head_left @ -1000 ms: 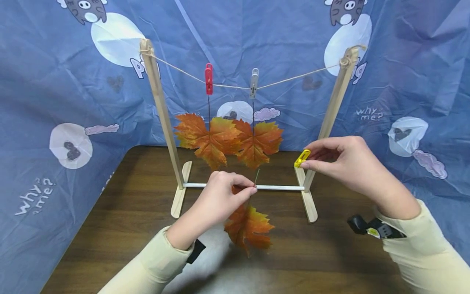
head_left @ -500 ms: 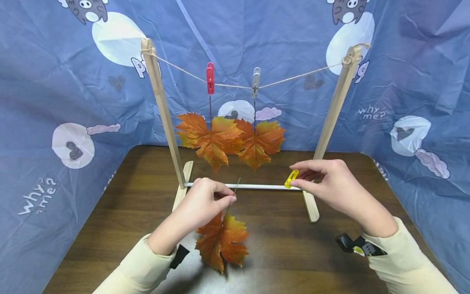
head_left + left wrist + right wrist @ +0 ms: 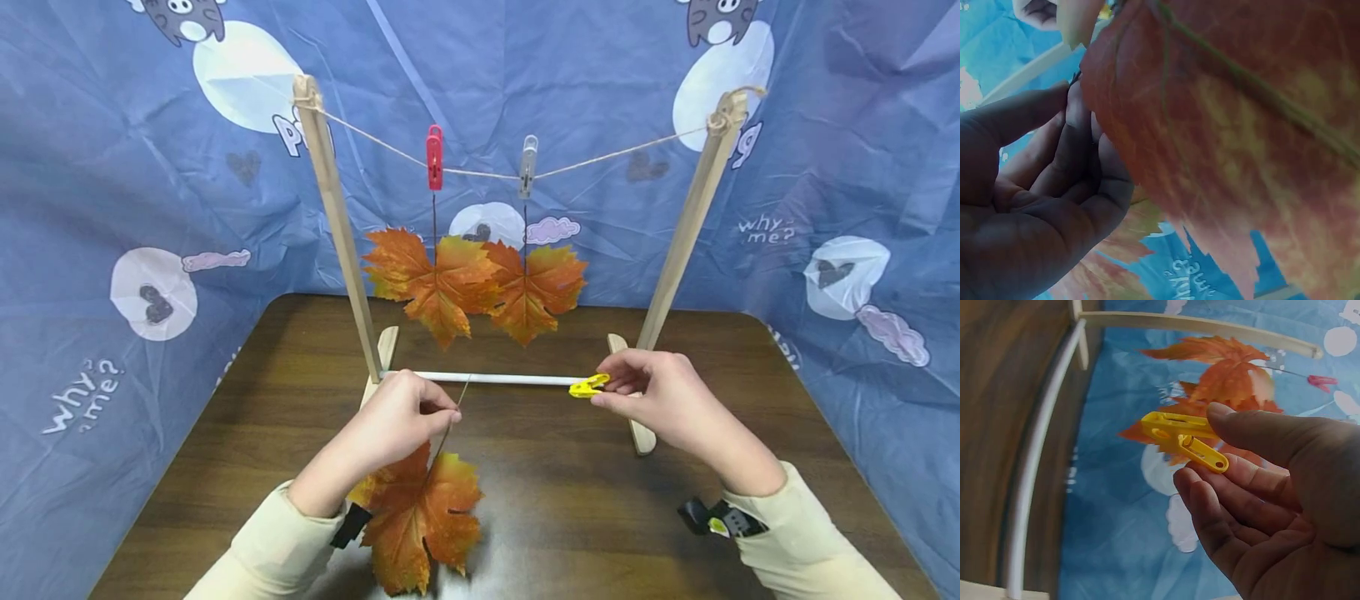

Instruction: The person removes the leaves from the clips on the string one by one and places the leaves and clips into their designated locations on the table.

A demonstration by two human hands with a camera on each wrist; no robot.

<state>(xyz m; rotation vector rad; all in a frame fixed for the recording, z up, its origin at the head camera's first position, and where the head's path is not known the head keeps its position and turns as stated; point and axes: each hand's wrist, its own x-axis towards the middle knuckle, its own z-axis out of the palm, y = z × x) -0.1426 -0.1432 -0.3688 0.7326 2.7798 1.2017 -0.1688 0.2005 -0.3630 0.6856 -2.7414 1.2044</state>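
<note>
An orange maple leaf (image 3: 423, 521) hangs by its thin stem from my left hand (image 3: 397, 425), pinched between thumb and forefinger. In the left wrist view the leaf (image 3: 1229, 125) fills much of the picture and covers part of the fingers. My right hand (image 3: 660, 396) pinches a yellow clothespin (image 3: 589, 386) between thumb and fingers. The right wrist view shows the clothespin (image 3: 1179, 428) side-on, its handles under the thumb and fingers. Leaf and clothespin are apart, both in front of a wooden stand.
Between two wooden posts (image 3: 341, 233) a string (image 3: 607, 156) sags. A red clothespin (image 3: 434, 158) and a grey clothespin (image 3: 528, 167) on it each hold a similar leaf. A white bar (image 3: 510, 379) joins the stand's feet low over the brown table (image 3: 585, 517). Blue printed cloth (image 3: 600, 75) stands behind.
My left hand has moved left and down with the leaf, which has swung lower left. The right hand has come down and slightly left, and the yellow clothespin has turned nearly level.
</note>
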